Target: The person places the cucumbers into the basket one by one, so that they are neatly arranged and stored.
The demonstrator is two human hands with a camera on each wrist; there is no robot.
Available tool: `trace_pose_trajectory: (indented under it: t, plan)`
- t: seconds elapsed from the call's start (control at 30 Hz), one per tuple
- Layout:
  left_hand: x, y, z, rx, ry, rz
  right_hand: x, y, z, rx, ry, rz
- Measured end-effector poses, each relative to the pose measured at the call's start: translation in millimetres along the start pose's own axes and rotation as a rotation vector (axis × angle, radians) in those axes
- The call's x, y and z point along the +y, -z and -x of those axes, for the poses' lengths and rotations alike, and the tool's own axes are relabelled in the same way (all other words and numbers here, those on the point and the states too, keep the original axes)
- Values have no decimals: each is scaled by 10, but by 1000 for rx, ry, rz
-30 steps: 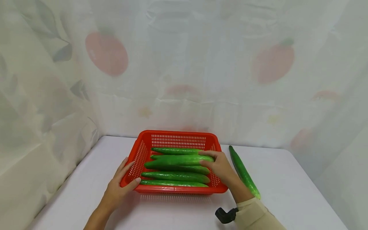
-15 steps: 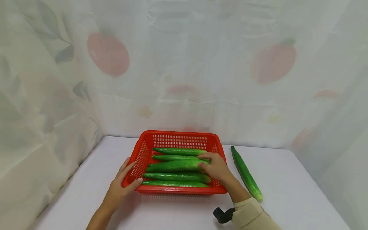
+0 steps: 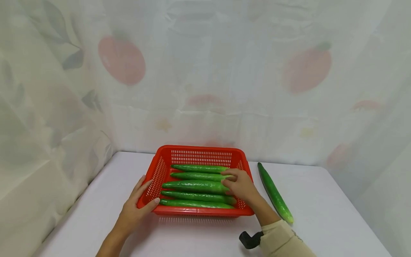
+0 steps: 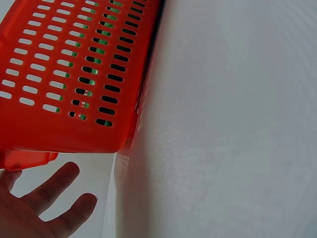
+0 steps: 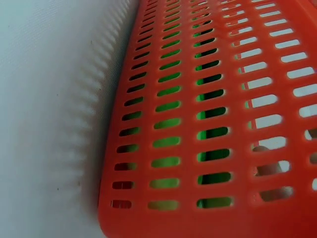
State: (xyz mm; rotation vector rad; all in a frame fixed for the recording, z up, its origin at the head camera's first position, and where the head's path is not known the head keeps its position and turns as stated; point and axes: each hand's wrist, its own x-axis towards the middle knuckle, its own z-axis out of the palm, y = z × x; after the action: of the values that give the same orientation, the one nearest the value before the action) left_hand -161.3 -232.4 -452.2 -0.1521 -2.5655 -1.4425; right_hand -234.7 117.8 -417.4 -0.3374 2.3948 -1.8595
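A red plastic basket [image 3: 192, 211] holds several green cucumbers lying side by side across its width. At its front left corner my left hand [image 3: 130, 212] holds the basket, thumb over the front rim and fingers along the outside of the left wall. In the left wrist view, the fingers [image 4: 59, 186] are spread just below the rim. My right hand [image 3: 242, 187] reaches in over the right side, with thumb and fingers at the right end of the middle cucumber [image 3: 192, 186]. That cucumber's right tip is partly hidden by the hand.
Another cucumber [image 3: 274, 192] lies slantwise on the white table [image 3: 192, 239], right of the basket and beyond my right forearm. A printed curtain [image 3: 205, 71] closes off the back and sides. A black device [image 3: 250, 240] sits at my right wrist.
My right hand has lowered the middle cucumber from above the others into line with them and shifted it slightly. The left hand stays at the basket corner.
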Motion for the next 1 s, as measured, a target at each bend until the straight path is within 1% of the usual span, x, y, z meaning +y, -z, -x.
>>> trace_pose_trajectory:
  t: [0.1,0.17,0.33,0.43,0.53,0.67,0.77,0.9,1.0]
  plan:
    - [8,-6,-4,6,4,-28,-18,60,29,7,12,-83]
    - [13,-12,-6,8,0,-22,-42,109,68,24,24,-121]
    - [15,-13,-8,2,-10,7,-101,226,216,80,74,-151]
    - [13,0,-5,-1,2,-15,-150,294,307,97,116,-169]
    - [13,12,3,-1,9,-23,-216,358,392,98,153,-188]
    - [16,19,6,-3,4,6,-332,434,494,102,201,-172]
    - [12,17,2,-5,4,17,-420,498,572,122,235,-127]
    - [11,9,-3,-5,5,19,-504,598,682,169,276,-54]
    - [16,1,-8,-7,4,21,-539,678,772,205,319,-43]
